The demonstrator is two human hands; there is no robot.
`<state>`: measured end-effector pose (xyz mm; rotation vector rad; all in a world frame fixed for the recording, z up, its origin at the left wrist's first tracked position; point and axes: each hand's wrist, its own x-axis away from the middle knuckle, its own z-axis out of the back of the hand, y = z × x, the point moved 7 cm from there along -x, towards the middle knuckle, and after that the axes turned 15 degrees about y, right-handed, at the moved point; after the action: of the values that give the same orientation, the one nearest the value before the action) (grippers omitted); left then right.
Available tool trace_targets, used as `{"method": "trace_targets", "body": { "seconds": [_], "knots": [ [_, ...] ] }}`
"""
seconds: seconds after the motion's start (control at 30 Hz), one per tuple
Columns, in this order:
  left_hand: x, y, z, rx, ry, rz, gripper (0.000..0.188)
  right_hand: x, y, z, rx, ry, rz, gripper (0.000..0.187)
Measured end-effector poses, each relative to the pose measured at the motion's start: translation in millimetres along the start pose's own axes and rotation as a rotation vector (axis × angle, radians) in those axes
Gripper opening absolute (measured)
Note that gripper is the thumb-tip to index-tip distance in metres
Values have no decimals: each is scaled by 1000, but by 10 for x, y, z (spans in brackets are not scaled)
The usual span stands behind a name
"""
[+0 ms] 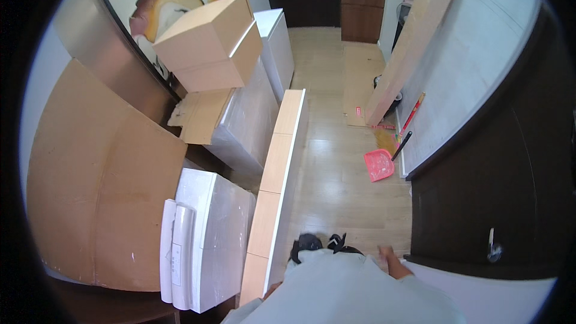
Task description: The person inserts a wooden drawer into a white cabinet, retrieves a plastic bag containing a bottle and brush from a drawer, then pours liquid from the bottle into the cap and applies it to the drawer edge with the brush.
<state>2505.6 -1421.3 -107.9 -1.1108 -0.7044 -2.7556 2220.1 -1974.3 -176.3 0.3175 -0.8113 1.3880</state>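
Note:
A long, narrow, light-wood panel unit (272, 168) with thin seams across its face and a white side runs along the floor to my left. My left hand (273, 290) is at the near end of this unit, against its white side. My shirt covers most of that hand, so its fingers are hidden. Low on my right, my right hand (387, 254) hangs over the floor beside my body, touching nothing that I can see. Its fingers are small and smeared.
Wrapped white boxes (225, 237) and stacked light-wood boxes (207, 42) line the left, beside a large cardboard sheet (99, 186). On the right are a pink dustpan (378, 165), a wooden post (414, 42) and a dark door (492, 168). Flat cardboard (360, 84) lies farther ahead.

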Motion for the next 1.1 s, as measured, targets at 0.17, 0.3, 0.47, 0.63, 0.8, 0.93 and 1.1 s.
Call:
{"method": "trace_targets", "body": {
  "seconds": [0.17,0.3,0.47,0.63,0.8,0.93,1.1],
  "knots": [
    [-429,1109,64,-537,60,-583,53,-1336,-2769,1170,-373,186,435,33],
    [-1607,1741,179,72,-39,200,46,-1779,-4096,1722,-603,278,443,33],
    [-3312,3329,475,378,24,454,42,-1929,-4106,1441,-495,44,236,26],
    [-5101,6222,969,-36,86,-135,68,-2012,-3751,1074,-199,-172,-69,21],
    [-5773,9025,1478,259,168,-489,52,-2547,-4392,1106,-201,-185,-139,22],
    [-6023,10175,1622,164,142,-564,55,-3327,-5247,1365,-202,-192,-72,23],
    [-6537,11038,1892,-62,164,-599,60,-4553,-6738,1989,-195,-161,87,25]
  ]
}}
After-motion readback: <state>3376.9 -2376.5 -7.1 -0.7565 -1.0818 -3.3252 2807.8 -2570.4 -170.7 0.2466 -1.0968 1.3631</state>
